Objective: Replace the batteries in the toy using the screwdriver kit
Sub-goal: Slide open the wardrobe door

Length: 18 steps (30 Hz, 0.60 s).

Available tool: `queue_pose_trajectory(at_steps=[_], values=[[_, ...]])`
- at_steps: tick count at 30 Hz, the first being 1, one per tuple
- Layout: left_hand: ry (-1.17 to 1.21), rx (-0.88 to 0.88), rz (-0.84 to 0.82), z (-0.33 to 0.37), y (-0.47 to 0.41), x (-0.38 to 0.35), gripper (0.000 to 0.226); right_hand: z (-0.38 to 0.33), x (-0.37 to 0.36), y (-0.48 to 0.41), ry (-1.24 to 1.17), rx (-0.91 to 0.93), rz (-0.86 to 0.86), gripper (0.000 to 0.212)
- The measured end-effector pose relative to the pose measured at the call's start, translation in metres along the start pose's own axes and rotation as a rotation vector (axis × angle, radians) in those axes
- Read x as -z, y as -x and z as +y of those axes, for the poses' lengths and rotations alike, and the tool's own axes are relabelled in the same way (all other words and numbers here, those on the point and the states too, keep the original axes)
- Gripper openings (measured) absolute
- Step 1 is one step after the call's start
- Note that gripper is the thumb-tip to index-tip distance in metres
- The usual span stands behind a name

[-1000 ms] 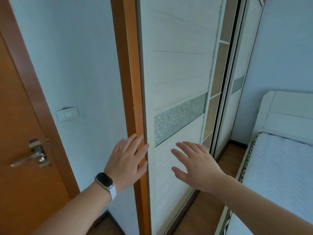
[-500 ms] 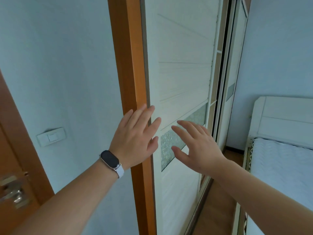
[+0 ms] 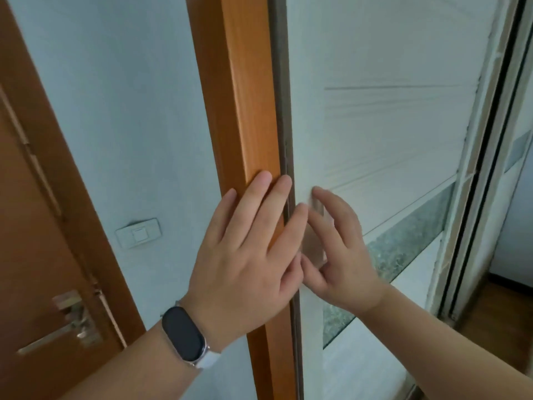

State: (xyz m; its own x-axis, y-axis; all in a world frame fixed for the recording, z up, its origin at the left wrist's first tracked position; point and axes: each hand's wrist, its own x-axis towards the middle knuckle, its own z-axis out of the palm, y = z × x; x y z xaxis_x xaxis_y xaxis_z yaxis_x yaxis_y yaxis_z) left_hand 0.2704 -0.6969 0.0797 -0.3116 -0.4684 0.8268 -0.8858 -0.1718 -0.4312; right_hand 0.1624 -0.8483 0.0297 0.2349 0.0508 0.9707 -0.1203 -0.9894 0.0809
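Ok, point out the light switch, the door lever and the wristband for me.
light switch (image 3: 139,234), head view, middle of its white rocker.
door lever (image 3: 52,338), head view, midway along its metal bar.
wristband (image 3: 183,334), head view, centre of its dark screen.

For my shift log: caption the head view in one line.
Left hand flat on the orange frame, right hand at the handle of the white sliding door.

The wrist of the left hand (image 3: 245,255) wears a slim fitness band (image 3: 184,337). It has a long oval black screen (image 3: 181,333), glossy and unlit, in a pale metal rim on a white strap (image 3: 209,360). The right hand (image 3: 343,261) and both forearms are bare.
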Motion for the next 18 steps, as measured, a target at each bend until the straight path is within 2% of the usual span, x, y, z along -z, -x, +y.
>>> queue_pose_trajectory(at_steps=[7, 12, 18], values=[[-0.137, 0.047, -0.038, 0.009, 0.003, -0.002, 0.052, 0.016, -0.032, 0.01, -0.131, 0.051, 0.149, 0.059], [-0.197, 0.038, -0.066, 0.009, 0.0, -0.001, 0.046, 0.023, -0.034, 0.011, -0.151, 0.085, 0.181, 0.066], [-0.234, 0.023, -0.061, 0.009, -0.001, 0.001, 0.043, 0.026, -0.034, 0.012, -0.146, 0.102, 0.188, 0.065]])
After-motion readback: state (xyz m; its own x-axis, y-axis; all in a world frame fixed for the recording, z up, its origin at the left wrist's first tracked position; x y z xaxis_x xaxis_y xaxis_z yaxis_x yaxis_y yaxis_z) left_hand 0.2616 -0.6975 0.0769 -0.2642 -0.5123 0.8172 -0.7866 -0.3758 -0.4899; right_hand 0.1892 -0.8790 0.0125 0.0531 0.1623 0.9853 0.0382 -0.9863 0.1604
